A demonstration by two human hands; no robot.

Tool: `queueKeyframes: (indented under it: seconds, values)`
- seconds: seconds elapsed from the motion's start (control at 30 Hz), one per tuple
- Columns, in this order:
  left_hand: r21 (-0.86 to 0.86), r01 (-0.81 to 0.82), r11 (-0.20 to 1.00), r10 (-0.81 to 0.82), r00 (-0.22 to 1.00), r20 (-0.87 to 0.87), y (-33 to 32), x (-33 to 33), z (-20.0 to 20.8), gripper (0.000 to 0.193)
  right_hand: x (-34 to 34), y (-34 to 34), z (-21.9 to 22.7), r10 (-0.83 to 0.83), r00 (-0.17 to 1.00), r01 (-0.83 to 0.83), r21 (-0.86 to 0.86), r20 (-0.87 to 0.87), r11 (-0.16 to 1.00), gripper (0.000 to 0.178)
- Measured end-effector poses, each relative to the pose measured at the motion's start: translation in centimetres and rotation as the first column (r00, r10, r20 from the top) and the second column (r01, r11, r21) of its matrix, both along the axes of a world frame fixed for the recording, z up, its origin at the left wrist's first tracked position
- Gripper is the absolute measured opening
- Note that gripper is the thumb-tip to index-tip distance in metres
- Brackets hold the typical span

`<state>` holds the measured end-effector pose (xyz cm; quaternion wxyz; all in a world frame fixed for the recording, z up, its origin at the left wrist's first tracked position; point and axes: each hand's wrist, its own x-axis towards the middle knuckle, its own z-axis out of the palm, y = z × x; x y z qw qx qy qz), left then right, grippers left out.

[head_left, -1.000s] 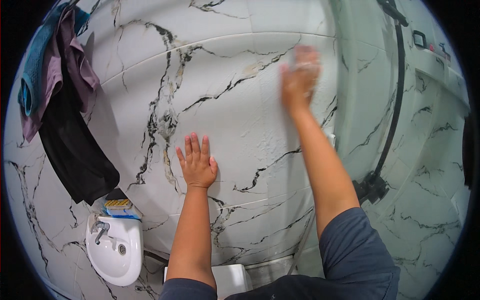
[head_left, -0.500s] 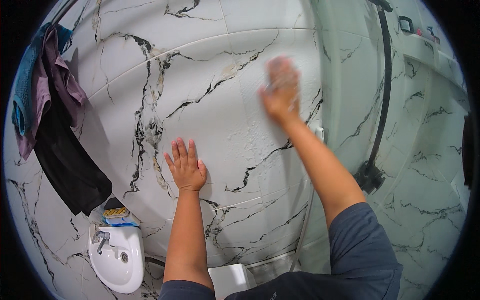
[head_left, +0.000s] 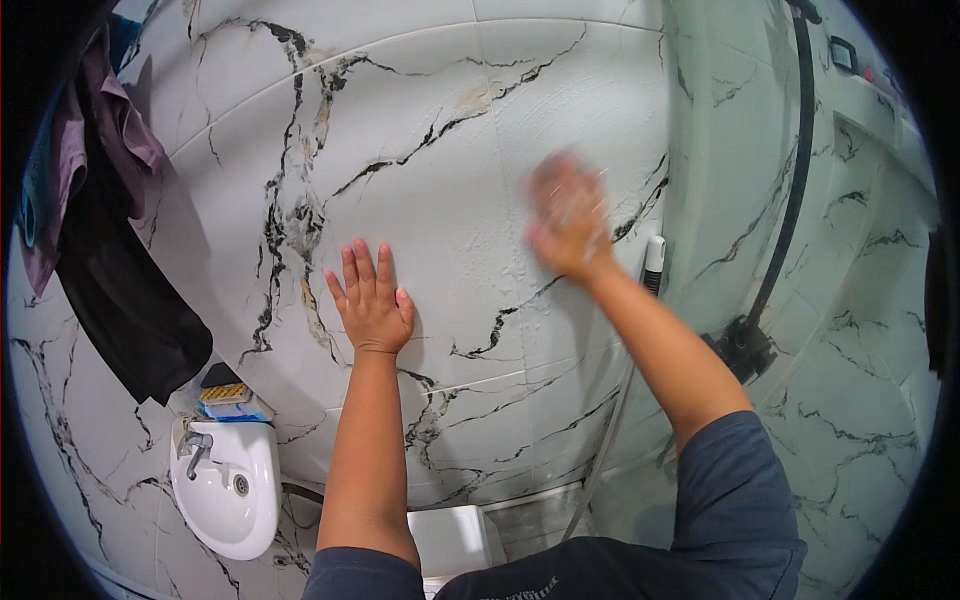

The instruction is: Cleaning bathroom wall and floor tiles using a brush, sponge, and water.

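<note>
My left hand (head_left: 373, 308) lies flat against the white marble-patterned wall (head_left: 420, 245), fingers stretched out and apart, holding nothing. To its right and higher up, my right hand (head_left: 572, 215) is at the same wall, smeared by motion. White suds cover parts of it, and I cannot make out its fingers or whether anything is under them. Wet streaks and small patches of foam (head_left: 487, 255) mark the tiles between the two hands and above the right one.
At left, clothes (head_left: 125, 275) hang above a white washbasin (head_left: 268, 490) with a metal tap (head_left: 197, 452). A white cistern (head_left: 448, 530) stands low in front of me. A sprayer (head_left: 654, 262) hangs under my right forearm; beyond are a glass panel (head_left: 720, 180) and black shower rail (head_left: 797, 180).
My right hand has moved down along the wall. The left hand stays flat on the tiles. The view has shifted slightly, and more of the sprayer shows.
</note>
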<state>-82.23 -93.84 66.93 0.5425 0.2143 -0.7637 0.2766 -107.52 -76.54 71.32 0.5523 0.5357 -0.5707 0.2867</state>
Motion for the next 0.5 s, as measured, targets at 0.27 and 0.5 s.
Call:
queueKeyframes:
  seconds: [0.27, 0.5]
  values:
    - [-0.002, -0.01, 1.0, 0.01, 1.0, 0.001, -0.1, 0.0, 0.0, 0.068, -0.6, -0.3, 3.7, 0.15, 0.968, -0.097, 0.248, -0.202, 0.964, 0.061]
    - [0.002, 0.01, 1.0, -0.01, 1.0, -0.002, -0.2, 0.0, 0.0, 0.068, 3.1, -1.8, 6.1, -0.009, 1.0, 0.008, 0.072, 0.017, 0.997, 0.065]
